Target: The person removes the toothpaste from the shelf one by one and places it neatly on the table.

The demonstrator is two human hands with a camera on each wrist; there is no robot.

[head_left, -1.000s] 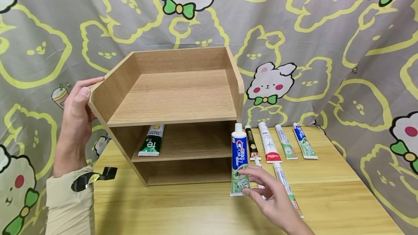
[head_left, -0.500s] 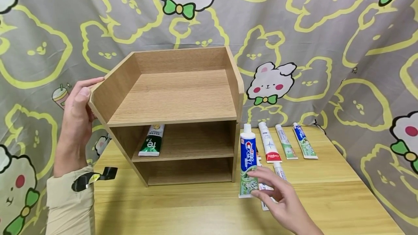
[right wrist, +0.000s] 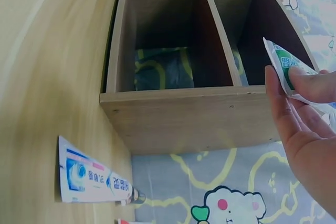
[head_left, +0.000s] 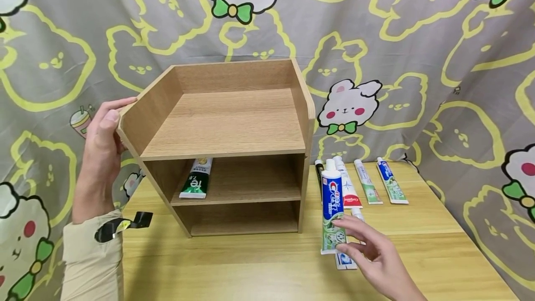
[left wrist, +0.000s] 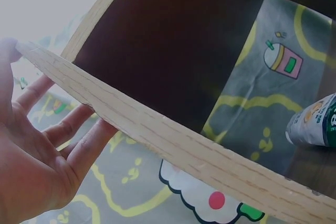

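At the wooden desk shelf (head_left: pixel 221 124), my left hand (head_left: pixel 100 152) grips the upper front edge of the left side panel, thumb and fingers on opposite faces. My right hand (head_left: pixel 378 257) pinches the lower end of a blue and green Crest toothpaste tube (head_left: pixel 332 199), holding it cap up in the air, right of the shelf. A dark green and white toothpaste tube (head_left: pixel 198 180) lies on the middle level, at its left end. Under the held tube, a white and blue toothpaste tube (right wrist: pixel 94 176) on the table is partly hidden in the head view.
Behind the right hand, several tubes lie on the table (head_left: pixel 439 222): a black one (head_left: pixel 319 171), a red and white Colgate (head_left: pixel 351 195), a white and green one (head_left: pixel 368 182) and another Crest (head_left: pixel 390 180). A patterned curtain (head_left: pixel 401 41) hangs close behind.
My right hand has carried the Crest tube rightward, away from the shelf's right side, passing in front of the tubes on the table. My left hand keeps its grip on the shelf.
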